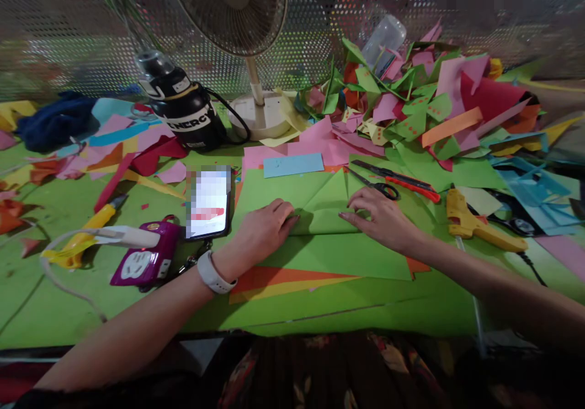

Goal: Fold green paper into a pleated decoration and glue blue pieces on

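Note:
A green paper (329,214) with creases and a folded lower edge lies in front of me on a stack of coloured sheets. My left hand (269,226) rests on its left part, fingers curled together at the fold; whether they pinch the paper is hard to make out. At the right end of the fold, my right hand (375,217) touches the paper with thumb and forefinger apart. Black scissors (386,189) lie just beyond my right hand. Above the green paper is a blue paper strip (293,165).
A phone (210,205), a purple power adapter (148,256) and a black bottle (192,116) stand or lie leftward. A fan (260,113) is at the back. Rightward are a red-handled cutter (411,183), a yellow glue gun (479,223) and piled paper scraps (411,116).

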{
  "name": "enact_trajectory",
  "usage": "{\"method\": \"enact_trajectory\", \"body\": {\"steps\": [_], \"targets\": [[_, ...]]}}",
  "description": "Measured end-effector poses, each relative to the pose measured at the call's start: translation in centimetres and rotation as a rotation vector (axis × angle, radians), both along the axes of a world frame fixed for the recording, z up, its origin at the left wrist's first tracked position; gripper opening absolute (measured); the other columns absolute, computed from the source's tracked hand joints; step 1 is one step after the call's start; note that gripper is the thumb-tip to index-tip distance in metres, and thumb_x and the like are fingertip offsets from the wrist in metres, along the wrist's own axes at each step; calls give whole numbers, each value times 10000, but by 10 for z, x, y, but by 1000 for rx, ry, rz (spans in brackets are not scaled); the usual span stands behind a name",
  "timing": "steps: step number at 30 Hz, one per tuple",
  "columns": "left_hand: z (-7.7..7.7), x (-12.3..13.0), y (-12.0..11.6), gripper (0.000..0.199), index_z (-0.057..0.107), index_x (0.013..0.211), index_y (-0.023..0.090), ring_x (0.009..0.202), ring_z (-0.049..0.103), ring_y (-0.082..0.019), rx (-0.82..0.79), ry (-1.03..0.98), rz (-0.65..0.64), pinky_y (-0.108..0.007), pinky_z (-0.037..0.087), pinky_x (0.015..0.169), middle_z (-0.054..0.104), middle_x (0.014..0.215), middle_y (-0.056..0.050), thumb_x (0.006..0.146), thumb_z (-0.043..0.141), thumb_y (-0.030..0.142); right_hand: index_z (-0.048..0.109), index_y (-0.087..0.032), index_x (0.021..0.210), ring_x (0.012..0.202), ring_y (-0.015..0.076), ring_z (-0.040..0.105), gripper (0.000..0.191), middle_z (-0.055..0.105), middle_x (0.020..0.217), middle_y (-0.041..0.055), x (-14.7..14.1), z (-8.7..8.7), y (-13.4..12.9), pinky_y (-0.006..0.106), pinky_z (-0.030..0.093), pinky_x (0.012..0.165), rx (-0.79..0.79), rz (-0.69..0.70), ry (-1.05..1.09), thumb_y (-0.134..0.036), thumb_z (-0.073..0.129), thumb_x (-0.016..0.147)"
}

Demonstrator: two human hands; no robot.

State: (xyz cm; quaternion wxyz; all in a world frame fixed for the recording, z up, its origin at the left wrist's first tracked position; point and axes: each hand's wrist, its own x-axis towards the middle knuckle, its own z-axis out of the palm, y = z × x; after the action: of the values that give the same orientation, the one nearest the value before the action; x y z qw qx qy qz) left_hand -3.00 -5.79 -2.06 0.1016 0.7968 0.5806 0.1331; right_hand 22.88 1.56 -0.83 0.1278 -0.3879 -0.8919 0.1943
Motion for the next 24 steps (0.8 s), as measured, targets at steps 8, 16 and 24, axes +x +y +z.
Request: {"method": "enact_trajectory", "body": {"steps": [8, 16, 24], "targets": [[-2, 3, 3, 241, 574, 966, 182, 657, 625, -210, -43, 87, 30, -297, 397, 552, 676, 858, -93, 994, 402, 348, 629, -175, 1166, 1104, 303, 598, 306, 660, 1145, 132, 4, 4, -5, 491, 495, 938, 129, -30, -65, -343, 465, 970], [-1, -3, 12, 216, 561, 917, 207, 533, 571, -189, -98, 51, 29, -274, 315, 503, 629, 633, -19, 969, 467, 394, 454, -205, 1441, 1450, 265, 288, 496, 436, 1514, 92, 18, 3, -18, 503, 279, 1172, 242, 418, -55, -406, 476, 989], [7, -7, 24, 254, 534, 874, 202, 488, 541, -178, -193, -19, 40, -264, 283, 493, 545, 512, 27, 966, 462, 428, 168, -200, 1556, 1441, 239, 301, 705, 373, 1541, 115, 25, -20, -17, 474, 282, 1185, 223, 459, -98, -553, 382, 985]]}}
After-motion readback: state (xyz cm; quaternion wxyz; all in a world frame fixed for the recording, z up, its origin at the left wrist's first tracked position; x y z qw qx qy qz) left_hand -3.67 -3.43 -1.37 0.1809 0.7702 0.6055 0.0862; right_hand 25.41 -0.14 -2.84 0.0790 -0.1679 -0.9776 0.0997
